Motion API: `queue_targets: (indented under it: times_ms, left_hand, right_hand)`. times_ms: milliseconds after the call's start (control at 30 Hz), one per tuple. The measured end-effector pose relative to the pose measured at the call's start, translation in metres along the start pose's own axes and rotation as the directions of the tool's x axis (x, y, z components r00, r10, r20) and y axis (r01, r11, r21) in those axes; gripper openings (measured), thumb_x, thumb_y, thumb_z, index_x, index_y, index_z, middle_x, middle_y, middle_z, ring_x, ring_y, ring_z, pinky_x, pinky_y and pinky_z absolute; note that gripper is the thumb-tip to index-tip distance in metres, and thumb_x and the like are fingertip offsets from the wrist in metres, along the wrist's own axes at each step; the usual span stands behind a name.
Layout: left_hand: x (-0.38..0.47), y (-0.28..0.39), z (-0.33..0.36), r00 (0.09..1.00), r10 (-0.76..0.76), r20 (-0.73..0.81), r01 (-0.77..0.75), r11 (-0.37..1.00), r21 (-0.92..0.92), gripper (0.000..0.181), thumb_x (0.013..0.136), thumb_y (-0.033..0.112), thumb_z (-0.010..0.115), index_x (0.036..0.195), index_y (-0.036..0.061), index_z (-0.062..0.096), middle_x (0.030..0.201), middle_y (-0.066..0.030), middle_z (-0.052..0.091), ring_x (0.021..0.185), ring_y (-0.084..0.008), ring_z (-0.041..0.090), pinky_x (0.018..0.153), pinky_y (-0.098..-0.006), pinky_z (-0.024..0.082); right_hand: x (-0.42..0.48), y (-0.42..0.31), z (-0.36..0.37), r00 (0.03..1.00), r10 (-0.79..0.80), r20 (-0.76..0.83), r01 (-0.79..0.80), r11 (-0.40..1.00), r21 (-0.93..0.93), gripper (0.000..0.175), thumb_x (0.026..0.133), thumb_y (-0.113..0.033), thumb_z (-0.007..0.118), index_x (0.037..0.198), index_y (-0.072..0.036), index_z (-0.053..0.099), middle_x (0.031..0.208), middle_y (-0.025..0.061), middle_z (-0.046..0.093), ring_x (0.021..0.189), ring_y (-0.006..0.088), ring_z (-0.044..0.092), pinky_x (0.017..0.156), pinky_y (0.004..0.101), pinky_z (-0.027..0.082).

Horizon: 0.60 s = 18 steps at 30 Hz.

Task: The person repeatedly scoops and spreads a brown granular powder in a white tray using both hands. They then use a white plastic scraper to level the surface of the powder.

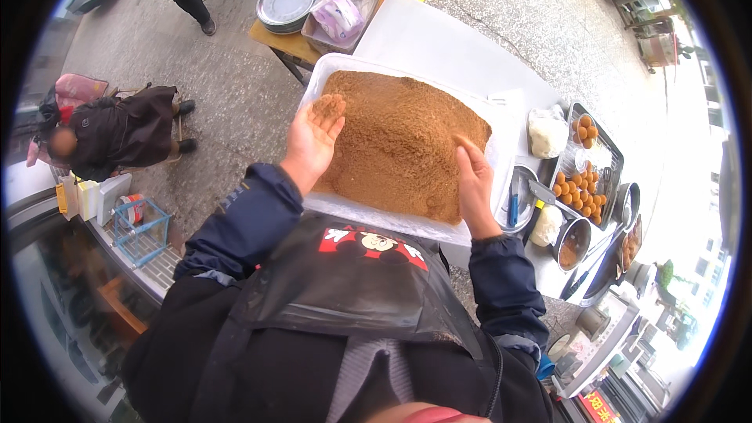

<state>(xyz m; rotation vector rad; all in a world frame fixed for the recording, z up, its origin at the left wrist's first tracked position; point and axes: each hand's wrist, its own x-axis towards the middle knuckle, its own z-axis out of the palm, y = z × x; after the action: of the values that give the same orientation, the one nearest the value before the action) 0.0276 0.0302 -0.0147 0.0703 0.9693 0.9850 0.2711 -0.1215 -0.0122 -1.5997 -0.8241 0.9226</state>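
A white rectangular plastic tub [496, 158] in front of me holds a broad mound of moist brown crumbly powder [399, 147]. Above the tub's left side, my left hand [314, 135] is turned palm up, its fingers spread a little and coated with brown crumbs. My right hand [474, 185] is at the right side of the mound, thumb towards me. Its fingers lie close together, and their inner side is hidden, so whether anything is held cannot be seen.
Right of the tub are bagged white dough [547, 132], a tray with several brown balls [581, 191], a metal bowl [573, 244] and a blue-handled tool [514, 205]. Steel plates [288, 3] and a tissue box [341, 17] stand beyond. A seated person [129, 129] is at left.
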Motion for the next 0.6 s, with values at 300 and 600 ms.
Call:
queue_targets:
  times_ms: [300, 600]
  left_hand:
    - [0.022, -0.085, 0.022, 0.926, -0.325, 0.193, 0.345, 0.935, -0.083, 0.051, 0.097, 0.041, 0.035, 0.128, 0.0043, 0.05, 0.128, -0.0109, 0.055, 0.122, -0.0278, 0.047, 0.107, -0.0415, 0.032]
    - [-0.007, -0.057, 0.023, 0.717, -0.278, 0.639, 0.519, 0.825, -0.224, 0.05, 0.098, 0.039, 0.03, 0.13, 0.0033, 0.048, 0.128, -0.0154, 0.054, 0.117, -0.0307, 0.052, 0.101, -0.0447, 0.041]
  right_hand:
    - [0.042, 0.013, 0.079, 0.843, 0.525, 0.118, -0.403, 0.47, 0.785, 0.044, 0.096, -0.034, 0.044, 0.123, -0.002, 0.054, 0.127, 0.0143, 0.054, 0.117, 0.027, 0.052, 0.1, 0.0404, 0.041]
    - [0.012, -0.018, 0.087, 0.897, 0.345, 0.275, -0.382, 0.293, 0.876, 0.045, 0.095, -0.037, 0.039, 0.124, -0.005, 0.052, 0.125, 0.0123, 0.057, 0.114, 0.03, 0.053, 0.099, 0.046, 0.042]
